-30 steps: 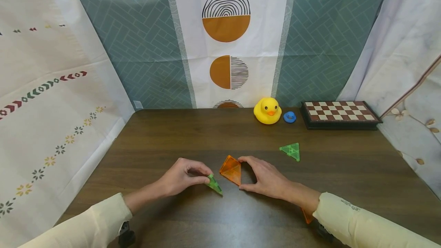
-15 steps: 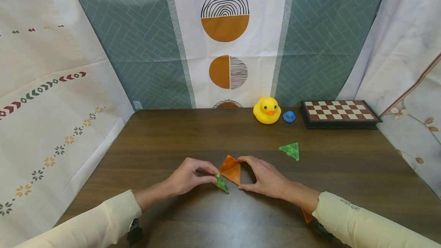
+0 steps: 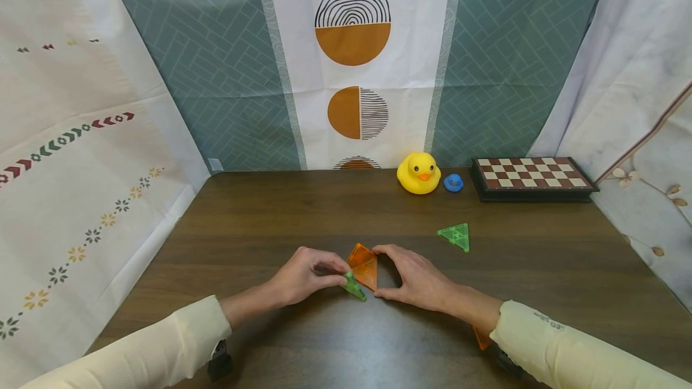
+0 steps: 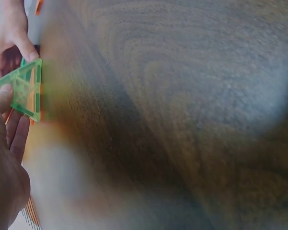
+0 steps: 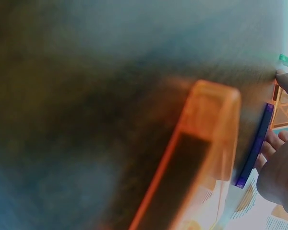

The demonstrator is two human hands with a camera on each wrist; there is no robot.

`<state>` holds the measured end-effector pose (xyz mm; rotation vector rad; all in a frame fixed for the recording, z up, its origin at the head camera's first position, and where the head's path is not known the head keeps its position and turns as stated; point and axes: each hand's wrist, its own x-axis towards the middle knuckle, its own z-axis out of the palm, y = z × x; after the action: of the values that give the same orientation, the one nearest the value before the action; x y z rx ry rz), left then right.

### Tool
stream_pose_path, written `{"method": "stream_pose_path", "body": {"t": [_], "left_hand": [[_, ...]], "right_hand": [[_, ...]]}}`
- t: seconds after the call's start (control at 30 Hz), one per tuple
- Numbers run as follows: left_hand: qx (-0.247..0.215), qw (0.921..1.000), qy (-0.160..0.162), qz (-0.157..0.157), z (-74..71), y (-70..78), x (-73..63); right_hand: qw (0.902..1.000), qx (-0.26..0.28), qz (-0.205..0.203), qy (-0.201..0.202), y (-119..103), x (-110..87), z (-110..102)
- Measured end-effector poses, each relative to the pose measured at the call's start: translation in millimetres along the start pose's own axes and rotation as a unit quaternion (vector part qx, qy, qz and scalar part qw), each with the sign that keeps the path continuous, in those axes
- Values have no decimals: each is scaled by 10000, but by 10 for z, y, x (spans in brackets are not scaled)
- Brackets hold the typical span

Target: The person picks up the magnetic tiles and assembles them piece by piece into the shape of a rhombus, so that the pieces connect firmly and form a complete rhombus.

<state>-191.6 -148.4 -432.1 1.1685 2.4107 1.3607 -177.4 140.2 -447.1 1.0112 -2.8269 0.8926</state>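
My left hand [image 3: 308,278] pinches a green triangular magnetic tile [image 3: 355,288] between thumb and fingers, tilted at the near left side of a small orange structure of triangular magnetic tiles [image 3: 364,266]. In the left wrist view the green tile [image 4: 28,91] overlaps orange behind it; whether they touch I cannot tell. With thumb and fingertips spread across its right side, my right hand [image 3: 418,278] holds the orange structure on the table. A purple tile [image 5: 255,146] stands on edge near the right fingers in the right wrist view; the hand hides it from the head view.
Another green triangular tile [image 3: 456,237] lies beyond the right hand. An orange tile [image 3: 480,338] is partly hidden beneath the right forearm. A yellow rubber duck [image 3: 418,174], a small blue duck [image 3: 453,183] and a checkered board box [image 3: 535,180] stand along the table's back edge.
My left hand has moved right with the green tile, bringing it up to the orange structure and partly in front of it. The right hand stays in place.
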Motion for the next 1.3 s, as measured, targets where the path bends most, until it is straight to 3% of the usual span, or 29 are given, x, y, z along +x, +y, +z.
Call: {"method": "stream_pose_path", "body": {"t": [0.37,0.7,1.3], "left_hand": [[-57,9996,71,265,58,-31,50],[-115,9997,206,97,89,-16,83],[-47,9990,324,310,102,-29,77]], "right_hand": [[10000,46,14,52,0,2,10],[9999,73,88,-3,-9,-1,-1],[9999,104,56,7,-13,1,-8]]}}
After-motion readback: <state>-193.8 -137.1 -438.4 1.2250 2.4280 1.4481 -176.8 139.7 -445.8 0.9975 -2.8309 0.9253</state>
